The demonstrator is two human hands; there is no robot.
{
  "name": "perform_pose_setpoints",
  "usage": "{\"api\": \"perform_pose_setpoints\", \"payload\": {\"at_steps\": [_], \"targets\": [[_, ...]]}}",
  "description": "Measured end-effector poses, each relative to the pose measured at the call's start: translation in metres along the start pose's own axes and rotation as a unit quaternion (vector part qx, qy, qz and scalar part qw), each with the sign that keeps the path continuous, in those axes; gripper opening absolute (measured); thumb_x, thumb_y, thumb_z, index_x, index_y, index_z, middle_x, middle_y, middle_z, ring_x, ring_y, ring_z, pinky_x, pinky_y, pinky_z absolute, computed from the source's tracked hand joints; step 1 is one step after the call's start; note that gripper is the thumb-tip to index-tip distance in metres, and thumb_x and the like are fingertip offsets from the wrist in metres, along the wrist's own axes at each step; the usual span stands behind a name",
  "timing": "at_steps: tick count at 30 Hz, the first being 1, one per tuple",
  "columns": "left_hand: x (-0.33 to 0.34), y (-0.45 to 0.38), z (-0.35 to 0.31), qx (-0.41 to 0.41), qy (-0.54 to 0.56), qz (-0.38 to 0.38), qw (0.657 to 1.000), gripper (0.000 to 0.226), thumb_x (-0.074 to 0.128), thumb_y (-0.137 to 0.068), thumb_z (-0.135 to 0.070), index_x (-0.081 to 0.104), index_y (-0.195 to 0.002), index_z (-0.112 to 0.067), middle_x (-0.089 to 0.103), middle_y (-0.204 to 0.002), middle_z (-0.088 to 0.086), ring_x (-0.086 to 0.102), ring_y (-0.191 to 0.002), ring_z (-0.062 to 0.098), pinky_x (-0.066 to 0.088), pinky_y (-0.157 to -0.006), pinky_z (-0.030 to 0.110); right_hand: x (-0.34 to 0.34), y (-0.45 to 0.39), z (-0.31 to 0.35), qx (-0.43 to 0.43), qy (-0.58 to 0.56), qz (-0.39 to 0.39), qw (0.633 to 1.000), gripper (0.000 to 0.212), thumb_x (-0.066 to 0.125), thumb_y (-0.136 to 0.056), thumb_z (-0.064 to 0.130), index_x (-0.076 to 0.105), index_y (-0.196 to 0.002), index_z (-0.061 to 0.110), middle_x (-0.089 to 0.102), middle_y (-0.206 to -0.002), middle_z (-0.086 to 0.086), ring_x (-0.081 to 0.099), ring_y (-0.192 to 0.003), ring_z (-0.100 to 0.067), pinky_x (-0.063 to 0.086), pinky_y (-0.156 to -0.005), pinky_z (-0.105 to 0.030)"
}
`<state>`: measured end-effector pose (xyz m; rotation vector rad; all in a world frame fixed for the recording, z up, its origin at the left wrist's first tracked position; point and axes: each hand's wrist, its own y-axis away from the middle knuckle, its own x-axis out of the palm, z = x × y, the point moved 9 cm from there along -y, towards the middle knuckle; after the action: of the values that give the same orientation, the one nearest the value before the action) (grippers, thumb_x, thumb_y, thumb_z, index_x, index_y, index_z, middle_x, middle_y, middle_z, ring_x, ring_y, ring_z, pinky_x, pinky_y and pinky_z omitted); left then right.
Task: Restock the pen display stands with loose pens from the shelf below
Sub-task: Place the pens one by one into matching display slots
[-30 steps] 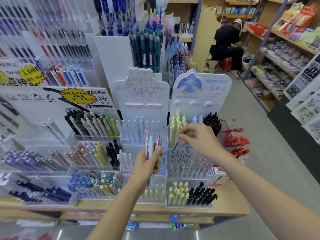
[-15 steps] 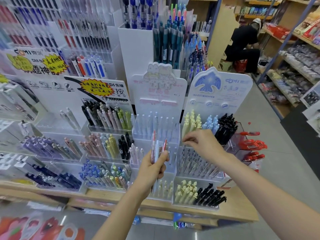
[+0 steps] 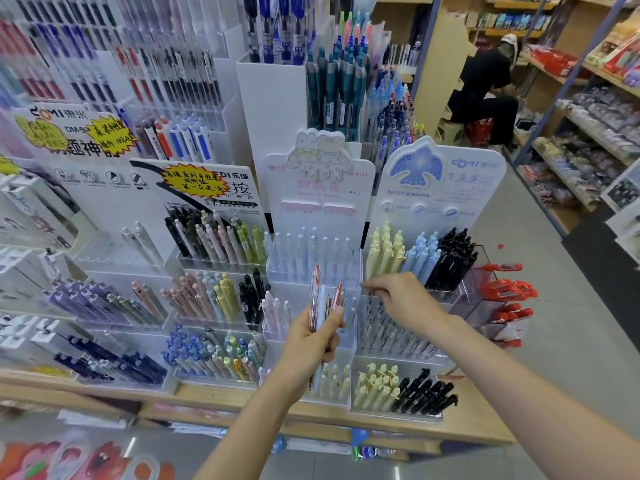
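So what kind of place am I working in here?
Most likely a stationery shop: tiered pen display stands with branded header cards fill the counter, stocked aisle shelves run to the right, and the left hand holds a bunch of loose pens.

A shop aisle with a grey floor (image 3: 540, 341). On the right stand wooden shelves (image 3: 588, 140) full of goods. Far behind, a person in black (image 3: 485, 84) crouches beside a red basket (image 3: 479, 131).
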<state>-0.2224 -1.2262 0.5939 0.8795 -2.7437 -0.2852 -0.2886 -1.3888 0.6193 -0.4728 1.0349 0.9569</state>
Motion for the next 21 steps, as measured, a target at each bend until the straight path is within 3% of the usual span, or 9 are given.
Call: {"api": "perform_pose_setpoints", "payload": {"at_steps": [2, 5, 7, 9, 16, 21], "targets": [[0.004, 0.0, 0.001, -0.005, 0.013, 0.015, 1.0, 0.035, 0.063, -0.09, -0.041, 0.056, -0.091, -0.007, 0.042, -0.059, -0.004, 0.038, -0.056, 0.014, 0.033, -0.052, 0.025, -0.014, 0.01, 0.004, 0.015, -0.034, -0.034, 0.999, 0.053, 0.043, -0.092, -0.012, 0.062, -0.131, 0.019, 0.067, -0.123, -0.003, 0.062, -0.113, -0.01, 0.046, -0.099, -0.02], [0.01, -0.001, 0.001, -0.01, 0.033, 0.041, 0.999, 0.035, 0.064, -0.087, -0.041, 0.058, -0.091, -0.006, 0.045, -0.061, -0.002, 0.04, -0.056, 0.013, 0.033, -0.051, 0.023, -0.05, 0.03, 0.017, 0.018, -0.134, -0.121, 0.983, 0.032, 0.052, -0.096, 0.002, 0.07, -0.116, 0.019, 0.073, -0.101, 0.007, 0.069, -0.093, -0.003, 0.054, -0.09, -0.023], [0.016, -0.002, -0.001, -0.007, 0.043, 0.059, 0.997, 0.035, 0.064, -0.088, -0.039, 0.059, -0.093, -0.006, 0.047, -0.069, 0.006, 0.04, -0.057, 0.014, 0.033, -0.05, 0.023, -0.055, 0.037, 0.027, 0.047, -0.265, -0.078, 0.96, 0.02, 0.059, -0.096, 0.017, 0.072, -0.112, 0.02, 0.075, -0.089, 0.004, 0.072, -0.079, -0.006, 0.058, -0.081, -0.024], [0.024, -0.002, -0.005, -0.004, 0.066, 0.073, 0.995, 0.032, 0.063, -0.089, -0.036, 0.059, -0.096, -0.005, 0.054, -0.08, 0.011, 0.041, -0.056, 0.014, 0.032, -0.048, 0.023, -0.051, 0.04, 0.037, 0.065, -0.349, -0.015, 0.935, 0.022, 0.064, -0.093, 0.027, 0.072, -0.111, 0.016, 0.075, -0.086, -0.001, 0.073, -0.076, -0.013, 0.059, -0.079, -0.027], [0.036, -0.002, -0.02, 0.004, 0.088, 0.106, 0.99, 0.033, 0.055, -0.096, -0.032, 0.064, -0.114, -0.006, 0.071, -0.093, 0.013, 0.05, -0.05, 0.015, 0.039, -0.045, 0.023, -0.053, 0.048, 0.046, 0.048, -0.344, 0.003, 0.938, 0.022, 0.074, -0.085, 0.019, 0.075, -0.106, 0.012, 0.076, -0.085, 0.001, 0.073, -0.078, -0.014, 0.055, -0.072, -0.018], [0.032, -0.007, -0.02, 0.014, 0.083, 0.1, 0.991, 0.033, 0.056, -0.093, -0.034, 0.066, -0.11, -0.007, 0.07, -0.088, 0.014, 0.048, -0.049, 0.016, 0.036, -0.045, 0.023, -0.05, 0.05, 0.046, 0.047, -0.327, -0.003, 0.944, 0.022, 0.079, -0.081, 0.02, 0.075, -0.102, 0.017, 0.076, -0.086, 0.003, 0.073, -0.08, -0.008, 0.057, -0.077, -0.021]]}}
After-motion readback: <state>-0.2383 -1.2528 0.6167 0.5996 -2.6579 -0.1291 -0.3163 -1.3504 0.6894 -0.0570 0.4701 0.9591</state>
